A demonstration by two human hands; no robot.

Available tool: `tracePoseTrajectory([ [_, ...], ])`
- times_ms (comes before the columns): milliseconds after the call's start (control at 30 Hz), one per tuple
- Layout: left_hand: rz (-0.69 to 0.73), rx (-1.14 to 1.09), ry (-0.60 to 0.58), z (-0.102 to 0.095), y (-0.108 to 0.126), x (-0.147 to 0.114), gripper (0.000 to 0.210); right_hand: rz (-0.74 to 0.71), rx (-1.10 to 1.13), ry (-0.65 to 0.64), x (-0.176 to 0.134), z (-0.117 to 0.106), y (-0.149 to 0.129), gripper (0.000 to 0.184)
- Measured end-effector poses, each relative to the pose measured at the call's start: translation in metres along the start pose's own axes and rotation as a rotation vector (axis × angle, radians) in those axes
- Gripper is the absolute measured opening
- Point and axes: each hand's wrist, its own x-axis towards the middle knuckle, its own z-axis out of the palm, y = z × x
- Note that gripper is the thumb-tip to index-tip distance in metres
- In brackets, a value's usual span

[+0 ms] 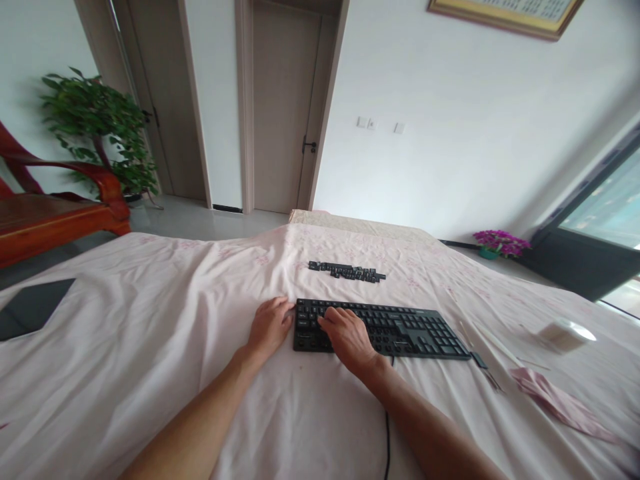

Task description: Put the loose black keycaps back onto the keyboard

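Observation:
A black keyboard (430, 333) lies on the cloth-covered surface, with bare patches in its lower rows where keycaps are off. My right hand (347, 333) rests over its left part, fingers bent and close together at the keys; whatever is under the fingertips is hidden. Against the keyboard's left end lies my left hand (273, 323), palm down, thumb apart and fingertips near the edge. Several loose black keycaps (355, 272) are grouped behind the keyboard. A black cable (387, 433) runs from its front edge towards me.
On the right are a clear round container (567, 333), a pink cloth (560, 400), thin sticks and a small dark piece (479, 360) by the keyboard's corner. A dark flat tablet-like panel (35, 310) lies at left. A wooden chair (65, 220) stands beyond the left edge.

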Motion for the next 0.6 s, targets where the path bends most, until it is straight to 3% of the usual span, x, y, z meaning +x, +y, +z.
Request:
tracePoseTrajectory([
  [600,-0.004,-0.008,-0.001,0.001,-0.001,0.0,0.035,0.057,0.016,0.051,-0.007,0.012,-0.003,0.015],
])
